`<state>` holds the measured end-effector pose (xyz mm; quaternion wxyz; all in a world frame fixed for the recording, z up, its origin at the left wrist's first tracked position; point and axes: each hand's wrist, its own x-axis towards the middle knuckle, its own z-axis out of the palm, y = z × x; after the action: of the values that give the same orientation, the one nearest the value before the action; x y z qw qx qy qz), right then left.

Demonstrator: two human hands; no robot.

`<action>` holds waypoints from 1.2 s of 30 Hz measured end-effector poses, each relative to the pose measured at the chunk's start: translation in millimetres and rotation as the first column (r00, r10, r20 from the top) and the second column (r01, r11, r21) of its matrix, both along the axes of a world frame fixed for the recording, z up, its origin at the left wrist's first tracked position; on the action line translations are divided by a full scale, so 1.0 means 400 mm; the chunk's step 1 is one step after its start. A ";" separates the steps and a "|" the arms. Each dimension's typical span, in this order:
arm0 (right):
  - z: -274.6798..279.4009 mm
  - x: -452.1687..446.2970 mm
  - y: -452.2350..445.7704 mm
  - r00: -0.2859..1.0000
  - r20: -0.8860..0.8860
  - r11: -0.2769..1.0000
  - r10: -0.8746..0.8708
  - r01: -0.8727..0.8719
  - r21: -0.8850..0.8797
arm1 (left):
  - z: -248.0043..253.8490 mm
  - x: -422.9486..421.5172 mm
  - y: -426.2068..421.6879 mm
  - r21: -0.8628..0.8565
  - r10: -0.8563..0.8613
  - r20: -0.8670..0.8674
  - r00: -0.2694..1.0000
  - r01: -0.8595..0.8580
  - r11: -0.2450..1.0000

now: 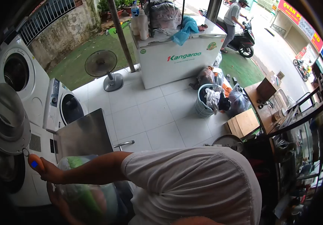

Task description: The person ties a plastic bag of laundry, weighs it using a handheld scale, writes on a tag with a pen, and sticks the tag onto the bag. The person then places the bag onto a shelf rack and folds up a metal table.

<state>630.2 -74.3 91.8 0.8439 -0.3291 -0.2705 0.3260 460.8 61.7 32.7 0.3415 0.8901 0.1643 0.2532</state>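
Observation:
My right hand is closed around an orange handle with a blue patch, and a metal ring shows at its tip. Just below, my left hand is at the side of a clear plastic bag with green and white contents. Its fingers are dim and partly hidden, so their grip is unclear. The bag lies beneath my right forearm, beside a grey metal surface.
White front-loading machines stand at left, one with its round door swung out. Ahead are a fan and a white chest freezer. A laundry basket, bags and a box stand right. A person is beside a motorbike.

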 end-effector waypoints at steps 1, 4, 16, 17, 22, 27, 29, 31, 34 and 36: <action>-0.004 0.016 0.007 0.964 -0.249 0.992 0.094 -0.071 0.101 | 0.001 0.024 0.001 -0.005 -0.017 -0.007 1.000 0.017 1.000; -0.062 0.047 -0.005 0.969 -0.239 0.998 0.065 -0.062 0.021 | 0.052 0.087 -0.087 -0.111 -0.037 -0.216 0.976 0.013 0.994; -0.124 -0.072 -0.039 0.990 -0.124 0.989 0.071 -0.054 0.137 | 0.081 -0.011 -0.122 -0.220 -0.069 -0.129 0.989 0.039 0.975; -0.150 -0.070 -0.010 0.986 -0.127 0.983 0.104 -0.082 0.167 | 0.044 -0.018 -0.081 -0.226 -0.103 -0.039 0.994 0.091 0.970; -0.113 -0.105 -0.004 0.998 -0.008 0.997 0.056 -0.055 0.060 | 0.034 -0.030 -0.050 -0.314 0.069 0.097 0.993 -0.035 0.949; -0.106 -0.119 -0.013 0.999 -0.020 0.995 0.036 -0.034 0.098 | 0.082 -0.030 -0.066 -0.509 0.081 0.076 0.994 -0.031 0.860; -0.095 -0.128 -0.020 0.999 0.001 0.993 0.043 -0.043 0.113 | 0.120 -0.042 -0.058 -0.575 0.069 0.017 0.997 -0.047 0.817; -0.081 -0.138 -0.020 0.999 -0.024 0.994 0.027 -0.025 0.104 | 0.152 -0.053 -0.055 -0.560 0.070 0.010 0.997 -0.053 0.827; -0.049 -0.158 -0.058 0.997 -0.072 0.981 0.036 -0.021 0.192 | 0.160 -0.053 -0.055 -0.380 0.020 0.191 0.981 0.055 0.923; -0.022 -0.173 -0.128 0.997 -0.073 0.987 0.000 0.012 0.162 | 0.234 -0.066 -0.123 0.215 -0.049 0.252 0.966 -0.007 0.977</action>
<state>561.1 -125.5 83.0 0.8783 -0.2479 -0.2641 0.3121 434.4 12.5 126.3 0.2646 0.8832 0.0811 0.3787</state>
